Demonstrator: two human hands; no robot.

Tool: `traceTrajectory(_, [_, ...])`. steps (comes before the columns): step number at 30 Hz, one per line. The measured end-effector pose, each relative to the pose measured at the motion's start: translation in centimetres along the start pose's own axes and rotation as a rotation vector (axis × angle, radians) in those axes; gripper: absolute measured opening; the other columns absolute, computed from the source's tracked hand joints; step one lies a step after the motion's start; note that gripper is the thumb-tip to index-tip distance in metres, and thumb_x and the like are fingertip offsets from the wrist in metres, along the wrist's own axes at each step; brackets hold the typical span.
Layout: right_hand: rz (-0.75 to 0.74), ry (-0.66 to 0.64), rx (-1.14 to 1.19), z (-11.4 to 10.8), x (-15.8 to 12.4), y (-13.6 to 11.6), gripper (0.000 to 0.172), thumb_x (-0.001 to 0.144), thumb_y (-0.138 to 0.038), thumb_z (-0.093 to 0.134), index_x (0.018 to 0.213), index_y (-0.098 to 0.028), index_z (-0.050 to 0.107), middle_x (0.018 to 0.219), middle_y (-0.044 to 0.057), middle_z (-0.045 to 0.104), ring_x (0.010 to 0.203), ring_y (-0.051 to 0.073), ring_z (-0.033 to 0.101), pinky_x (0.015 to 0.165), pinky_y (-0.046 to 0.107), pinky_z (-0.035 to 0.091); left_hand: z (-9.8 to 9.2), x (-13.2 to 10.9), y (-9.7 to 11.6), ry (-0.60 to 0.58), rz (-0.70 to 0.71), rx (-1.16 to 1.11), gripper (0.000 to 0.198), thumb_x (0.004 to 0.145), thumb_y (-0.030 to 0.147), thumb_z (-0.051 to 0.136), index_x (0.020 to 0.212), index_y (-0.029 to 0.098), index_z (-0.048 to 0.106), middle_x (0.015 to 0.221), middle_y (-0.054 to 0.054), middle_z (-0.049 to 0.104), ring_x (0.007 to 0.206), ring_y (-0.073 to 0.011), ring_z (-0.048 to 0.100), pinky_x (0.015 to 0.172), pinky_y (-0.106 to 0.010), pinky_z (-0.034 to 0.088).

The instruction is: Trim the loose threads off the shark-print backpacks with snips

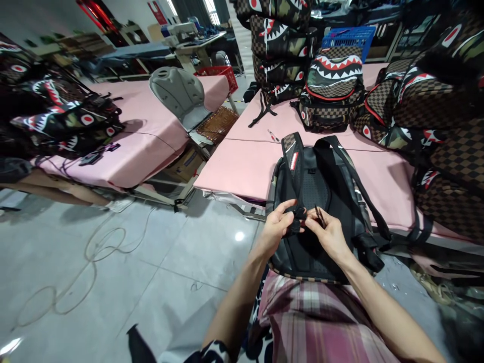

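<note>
A black backpack [315, 189] with checkered trim lies back panel up, across the edge of the pink table and toward my lap. My left hand [279, 227] is closed on a bunched black strap [294, 222] over the lower left of the panel. Beside it, my right hand [329, 234] has its thumb and finger pinched near the strap. A small dark pointed tool [319, 216], its exact kind unclear, juts up from the right hand's grip. Whatever sits between the right fingertips is too small to make out. One shoulder strap [350, 171] curves along the right side.
Stacked shark-mouth backpacks [278, 60] stand at the back, with more bags [427, 101] piled at right. A pen [273, 135] lies on the pink table [238, 166]. Left are a grey chair [177, 96], another pink table [139, 151] with bags, and a floor cord [93, 259].
</note>
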State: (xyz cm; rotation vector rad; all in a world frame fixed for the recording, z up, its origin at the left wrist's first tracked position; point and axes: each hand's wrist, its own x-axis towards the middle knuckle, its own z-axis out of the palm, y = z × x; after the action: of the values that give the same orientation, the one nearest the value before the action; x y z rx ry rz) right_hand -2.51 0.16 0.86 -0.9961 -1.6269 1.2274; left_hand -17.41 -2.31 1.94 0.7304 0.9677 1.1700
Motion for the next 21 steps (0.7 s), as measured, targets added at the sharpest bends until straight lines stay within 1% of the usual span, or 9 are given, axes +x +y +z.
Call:
traceTrajectory(2, [0.043,-0.038,0.076,-0.1,-0.2,-0.2,0.021,0.082,-0.033,0.053,0.068,-0.018,0.051,0.072,0.000,0.050,0.069,0.014,0.049,0.065,0.025,0.039,0.4,-0.3,-0.3,0.053,0.056,0.126,0.044,0.076,0.036,0.060,0.113,0.017,0.047,0.099,-0.009,0.065,0.079,-0.0165,0.064,0.069,-0.029,0.052])
traceTrajectory(4, [0.052,-0.028,0.096,0.0,-0.4,-0.5,0.022,0.082,-0.034,0.053,0.067,-0.018,0.048,0.070,0.000,0.047,0.065,0.013,0.045,0.062,0.024,0.037,1.1,-0.8,-0.6,0.178,0.187,0.343,0.031,0.077,0.030,0.059,0.104,0.019,0.052,0.104,-0.008,0.064,0.087,-0.0167,0.063,0.076,-0.029,0.050])
traceTrajectory(6, [0.037,0.015,0.072,0.1,-0.6,-0.8,0.022,0.082,-0.033,0.052,0.067,-0.018,0.047,0.070,-0.001,0.046,0.065,0.012,0.044,0.061,0.024,0.036,1.8,-1.4,-1.0,0.316,0.328,0.609,0.015,0.077,0.025,0.058,0.092,0.021,0.059,0.111,-0.006,0.062,0.098,-0.0178,0.060,0.085,-0.029,0.047])
traceTrajectory(7, [0.021,0.035,0.051,0.2,-0.6,-0.9,0.021,0.083,-0.032,0.051,0.067,-0.019,0.046,0.071,-0.001,0.046,0.065,0.012,0.044,0.062,0.024,0.036,2.1,-1.7,-1.2,0.362,0.373,0.726,0.010,0.078,0.023,0.057,0.086,0.021,0.062,0.111,-0.006,0.062,0.101,-0.0183,0.059,0.089,-0.030,0.045])
traceTrajectory(9, [-0.019,0.050,-0.003,0.3,-0.7,-1.1,0.019,0.083,-0.029,0.049,0.067,-0.019,0.046,0.073,0.000,0.047,0.068,0.013,0.046,0.063,0.025,0.037,2.4,-2.2,-1.4,0.395,0.404,0.886,0.012,0.079,0.021,0.055,0.079,0.023,0.066,0.106,-0.005,0.065,0.101,-0.0192,0.059,0.091,-0.031,0.044])
traceTrajectory(12, [-0.091,0.043,-0.128,0.2,-0.6,-1.2,0.016,0.083,-0.023,0.046,0.068,-0.019,0.046,0.077,0.002,0.049,0.071,0.014,0.048,0.066,0.026,0.037,2.3,-2.3,-0.9,0.329,0.415,0.990,0.014,0.079,0.020,0.055,0.079,0.023,0.069,0.097,-0.005,0.067,0.095,-0.0194,0.061,0.088,-0.030,0.046])
traceTrajectory(15, [-0.112,0.030,-0.204,-0.1,-0.3,-1.0,0.015,0.083,-0.022,0.046,0.069,-0.019,0.046,0.078,0.002,0.051,0.071,0.014,0.048,0.066,0.026,0.037,2.0,-2.0,0.1,0.192,0.437,1.099,0.018,0.082,0.019,0.051,0.081,0.022,0.069,0.095,-0.005,0.067,0.092,-0.0179,0.061,0.087,-0.028,0.045])
traceTrajectory(18, [-0.061,0.043,-0.172,-0.3,0.1,-0.5,0.015,0.083,-0.024,0.048,0.068,-0.019,0.046,0.075,0.001,0.049,0.069,0.014,0.048,0.064,0.025,0.036,1.6,-1.6,0.9,0.098,0.407,1.144,0.021,0.083,0.019,0.048,0.085,0.021,0.069,0.095,-0.004,0.067,0.091,-0.0163,0.060,0.087,-0.026,0.045])
traceTrajectory(21, [0.022,0.047,-0.118,-0.4,0.1,0.0,0.018,0.082,-0.027,0.049,0.067,-0.018,0.047,0.070,-0.001,0.046,0.065,0.013,0.047,0.061,0.025,0.035,0.9,-1.3,0.8,0.059,0.306,1.082,0.016,0.077,0.021,0.056,0.089,0.021,0.068,0.099,-0.003,0.065,0.075,-0.0129,0.061,0.076,-0.023,0.047])
